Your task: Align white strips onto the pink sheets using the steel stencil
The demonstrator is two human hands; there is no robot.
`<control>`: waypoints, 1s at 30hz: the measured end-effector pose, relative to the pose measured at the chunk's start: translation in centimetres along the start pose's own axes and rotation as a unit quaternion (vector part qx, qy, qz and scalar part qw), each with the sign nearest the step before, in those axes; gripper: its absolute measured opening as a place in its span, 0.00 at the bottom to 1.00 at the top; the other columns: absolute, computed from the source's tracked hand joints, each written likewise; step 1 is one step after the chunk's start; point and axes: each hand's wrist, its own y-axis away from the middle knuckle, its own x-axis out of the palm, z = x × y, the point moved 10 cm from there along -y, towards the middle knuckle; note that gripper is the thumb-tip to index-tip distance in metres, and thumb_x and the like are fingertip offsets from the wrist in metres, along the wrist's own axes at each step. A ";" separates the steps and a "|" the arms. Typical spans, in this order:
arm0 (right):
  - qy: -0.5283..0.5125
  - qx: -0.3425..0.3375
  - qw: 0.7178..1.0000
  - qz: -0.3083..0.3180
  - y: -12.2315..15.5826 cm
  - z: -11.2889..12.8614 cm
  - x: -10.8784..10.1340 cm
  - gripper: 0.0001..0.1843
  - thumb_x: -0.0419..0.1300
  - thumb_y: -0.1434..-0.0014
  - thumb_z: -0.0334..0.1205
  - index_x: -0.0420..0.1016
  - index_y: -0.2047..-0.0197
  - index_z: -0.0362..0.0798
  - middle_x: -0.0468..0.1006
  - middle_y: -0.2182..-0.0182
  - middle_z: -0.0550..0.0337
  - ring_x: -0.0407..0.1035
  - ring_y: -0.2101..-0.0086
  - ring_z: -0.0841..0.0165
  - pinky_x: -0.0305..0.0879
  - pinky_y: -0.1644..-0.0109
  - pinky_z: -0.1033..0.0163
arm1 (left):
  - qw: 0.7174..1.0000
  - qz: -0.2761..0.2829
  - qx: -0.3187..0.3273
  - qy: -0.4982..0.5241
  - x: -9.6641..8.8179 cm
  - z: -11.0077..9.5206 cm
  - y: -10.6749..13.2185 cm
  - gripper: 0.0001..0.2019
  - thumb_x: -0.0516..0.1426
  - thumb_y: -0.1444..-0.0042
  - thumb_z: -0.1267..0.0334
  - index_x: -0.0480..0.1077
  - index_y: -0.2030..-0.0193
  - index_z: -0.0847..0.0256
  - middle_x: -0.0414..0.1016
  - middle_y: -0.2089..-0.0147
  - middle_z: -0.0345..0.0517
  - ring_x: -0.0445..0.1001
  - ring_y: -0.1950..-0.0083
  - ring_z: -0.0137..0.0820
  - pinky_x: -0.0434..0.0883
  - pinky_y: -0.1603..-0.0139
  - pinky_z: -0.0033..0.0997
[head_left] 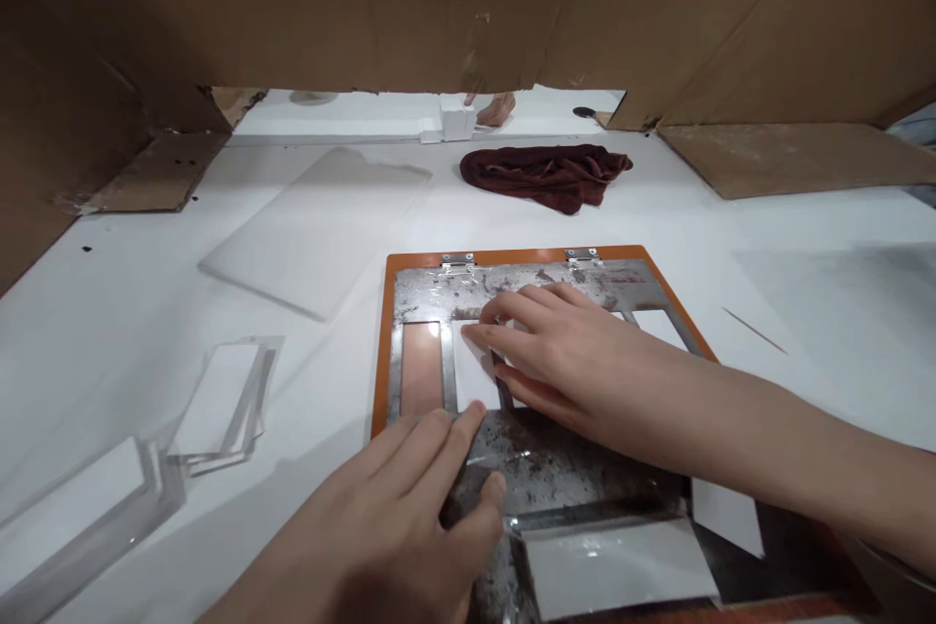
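A metal plate with rectangular slots [585, 468] lies hinged on an orange board [381, 341]. In one slot sits a white card [475, 375]. My left hand [416, 497] rests over the plate's near left part, fingers stretched out, its index fingertip at the card's near edge. From the right, my right hand [556, 351] reaches across the plate; its bent fingers are apart, one fingertip touching the card's far part. This hand partly hides other white cards in neighbouring slots. The leftmost slot shows a copper-toned surface [422, 366].
Loose white cards [219, 400] and a second stack of cards [80, 507] lie left. A translucent sheet [314, 234] and a dark red cloth [545, 175] lie behind the board. Cardboard walls [366, 0] enclose the back; another person's hand [497, 109] shows through the gap.
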 end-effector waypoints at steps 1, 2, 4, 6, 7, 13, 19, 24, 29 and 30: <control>0.004 0.001 1.000 0.000 0.0 0.1 0.0 0.19 0.49 0.24 0.35 0.78 0.41 0.41 0.76 0.51 0.43 0.69 0.53 0.50 0.67 0.47 0.41 | 1.000 0.007 0.005 0.000 -0.2 -0.1 -0.1 0.16 0.54 0.34 0.66 0.77 0.43 0.58 0.78 0.35 0.60 0.80 0.39 0.47 0.79 0.43 0.43; 0.006 0.001 1.000 0.000 0.0 0.2 -0.1 0.19 0.49 0.24 0.35 0.78 0.41 0.41 0.76 0.51 0.43 0.69 0.53 0.50 0.66 0.46 0.41 | 1.000 0.009 0.009 0.000 -0.6 -0.2 -0.2 0.17 0.54 0.34 0.65 0.77 0.42 0.59 0.78 0.35 0.61 0.80 0.39 0.48 0.79 0.43 0.44; 0.009 0.005 1.000 0.006 0.1 0.2 0.0 0.18 0.50 0.25 0.35 0.78 0.41 0.41 0.76 0.50 0.43 0.69 0.52 0.50 0.66 0.46 0.41 | 1.000 0.010 0.018 0.001 -1.2 -0.4 -0.3 0.18 0.55 0.35 0.65 0.77 0.42 0.60 0.78 0.36 0.62 0.80 0.40 0.48 0.79 0.42 0.44; 0.008 0.012 1.000 0.018 0.0 0.2 0.2 0.18 0.51 0.25 0.34 0.79 0.42 0.41 0.76 0.49 0.43 0.68 0.52 0.50 0.66 0.45 0.42 | 1.000 0.015 0.017 -0.005 -1.5 -0.3 -0.5 0.18 0.55 0.35 0.65 0.77 0.41 0.60 0.78 0.36 0.63 0.80 0.39 0.48 0.78 0.42 0.44; 0.007 0.015 1.000 0.024 -0.2 0.1 0.3 0.18 0.51 0.25 0.34 0.79 0.42 0.41 0.76 0.49 0.43 0.68 0.51 0.50 0.65 0.45 0.42 | 1.000 0.019 0.020 -0.008 -1.5 -0.3 -0.6 0.19 0.54 0.35 0.64 0.77 0.41 0.60 0.78 0.35 0.63 0.79 0.39 0.48 0.78 0.42 0.43; 0.017 0.020 0.999 0.022 -1.3 -0.3 0.4 0.18 0.50 0.26 0.32 0.82 0.47 0.43 0.76 0.53 0.46 0.69 0.53 0.51 0.65 0.46 0.42 | 0.998 0.057 0.028 -0.019 -1.1 0.1 -0.8 0.20 0.53 0.33 0.58 0.77 0.40 0.56 0.78 0.34 0.56 0.79 0.39 0.46 0.78 0.47 0.39; 0.040 0.006 0.997 -0.060 1.6 -0.4 -2.8 0.19 0.49 0.25 0.34 0.72 0.36 0.40 0.72 0.41 0.39 0.67 0.43 0.48 0.65 0.40 0.39 | 0.995 0.011 0.077 -0.064 -0.4 0.1 0.2 0.22 0.54 0.40 0.66 0.77 0.41 0.53 0.79 0.36 0.54 0.80 0.42 0.46 0.77 0.47 0.41; -0.069 0.222 0.972 -0.028 11.5 -5.3 -2.8 0.19 0.51 0.24 0.52 0.69 0.39 0.51 0.73 0.43 0.48 0.70 0.45 0.53 0.73 0.45 0.45 | 0.992 -0.085 0.068 -0.066 0.0 1.5 1.2 0.26 0.55 0.38 0.59 0.72 0.32 0.46 0.74 0.30 0.44 0.69 0.30 0.43 0.58 0.27 0.38; -0.172 0.374 0.910 0.042 20.0 -6.8 1.5 0.37 0.58 0.32 0.66 0.58 0.28 0.58 0.67 0.34 0.50 0.66 0.37 0.49 0.72 0.37 0.45 | 0.991 -0.113 0.050 -0.055 -1.1 2.2 1.1 0.31 0.55 0.32 0.47 0.62 0.24 0.44 0.68 0.25 0.40 0.66 0.27 0.43 0.49 0.22 0.37; -0.189 0.385 0.903 0.041 20.5 -6.6 2.0 0.36 0.58 0.32 0.66 0.59 0.29 0.59 0.67 0.35 0.51 0.66 0.38 0.50 0.71 0.36 0.46 | 0.991 -0.112 0.051 -0.052 -1.3 2.2 1.0 0.32 0.55 0.32 0.47 0.60 0.23 0.44 0.66 0.24 0.40 0.65 0.27 0.44 0.49 0.21 0.39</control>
